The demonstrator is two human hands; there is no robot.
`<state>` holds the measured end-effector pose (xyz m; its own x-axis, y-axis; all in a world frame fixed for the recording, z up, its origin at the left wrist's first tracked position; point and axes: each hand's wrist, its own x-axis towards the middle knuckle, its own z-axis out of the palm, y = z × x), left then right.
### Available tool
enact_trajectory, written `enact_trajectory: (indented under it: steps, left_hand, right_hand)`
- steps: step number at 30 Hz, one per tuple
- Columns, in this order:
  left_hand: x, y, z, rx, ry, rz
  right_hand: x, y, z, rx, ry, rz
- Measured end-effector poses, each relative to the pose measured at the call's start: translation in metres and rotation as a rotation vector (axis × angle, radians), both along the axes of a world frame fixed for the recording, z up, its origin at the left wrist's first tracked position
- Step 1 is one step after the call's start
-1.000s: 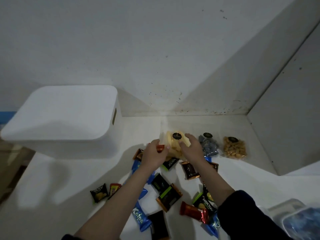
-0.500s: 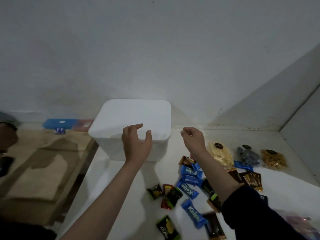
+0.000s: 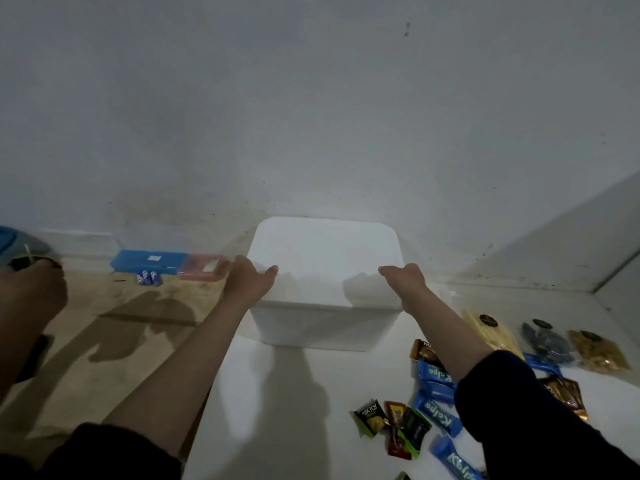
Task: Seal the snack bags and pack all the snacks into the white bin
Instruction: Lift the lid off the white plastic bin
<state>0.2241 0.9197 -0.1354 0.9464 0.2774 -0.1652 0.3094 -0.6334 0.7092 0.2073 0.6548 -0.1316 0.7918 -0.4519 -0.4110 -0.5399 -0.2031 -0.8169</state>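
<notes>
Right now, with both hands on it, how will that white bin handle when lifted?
The white bin looks like rigid plastic, so probably stiff. Likely light. Its smooth walls may be slippery, though the left hand and right hand hold opposite sides, which should steady it.

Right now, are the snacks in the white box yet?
Not yet. The left hand and right hand grip the two sides of the white bin, whose lid is on. The three clear snack bags and the small wrapped snacks all lie on the table, waiting to be packed.
</notes>
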Motion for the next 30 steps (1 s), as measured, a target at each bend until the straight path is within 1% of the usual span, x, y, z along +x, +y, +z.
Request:
enact_trajectory:
  steps: [3,5,7,9,11,15,18,20,22,26,28,30]
  left_hand:
    - [0.011,0.001,-0.003,-0.076,0.045,0.049]
    - [0.012,-0.001,-0.004,-0.106,0.075,0.087]
    - [0.015,-0.001,-0.008,-0.188,0.047,0.16]
    - [0.015,0.001,-0.01,-0.315,-0.014,0.22]
    - [0.015,0.003,-0.008,-0.419,-0.056,0.23]
    - [0.012,0.006,-0.004,-0.504,-0.07,0.207]
    - [0.012,0.011,0.0,-0.553,-0.069,0.201]
    - [0.009,0.014,0.003,-0.579,-0.062,0.195]
    - [0.005,0.014,0.005,-0.606,-0.073,0.187]
    - [-0.015,0.008,0.011,-0.65,-0.155,0.198]
    - [-0.031,0.008,0.013,-0.639,-0.205,0.218]
    - [-0.051,0.014,0.013,-0.588,-0.231,0.245]
  right_hand:
    - [0.008,-0.001,-0.005,0.045,0.038,-0.068]
    - [0.011,-0.004,-0.009,0.113,0.023,-0.108]
    - [0.011,-0.008,-0.011,0.183,0.004,-0.138]
    - [0.013,-0.012,-0.012,0.263,-0.026,-0.153]
    - [0.012,-0.014,-0.011,0.34,-0.051,-0.159]
    - [0.005,-0.017,-0.007,0.446,-0.088,-0.154]
    - [0.002,-0.022,0.003,0.438,-0.113,-0.119]
    - [0.0,-0.025,0.013,0.421,-0.089,-0.032]
    - [-0.004,-0.028,0.016,0.403,-0.117,0.037]
    - [-0.017,-0.024,0.021,0.318,-0.233,-0.013]
    - [-0.037,-0.012,0.032,0.272,-0.295,-0.044]
    - [-0.061,0.0,0.037,0.214,-0.346,-0.05]
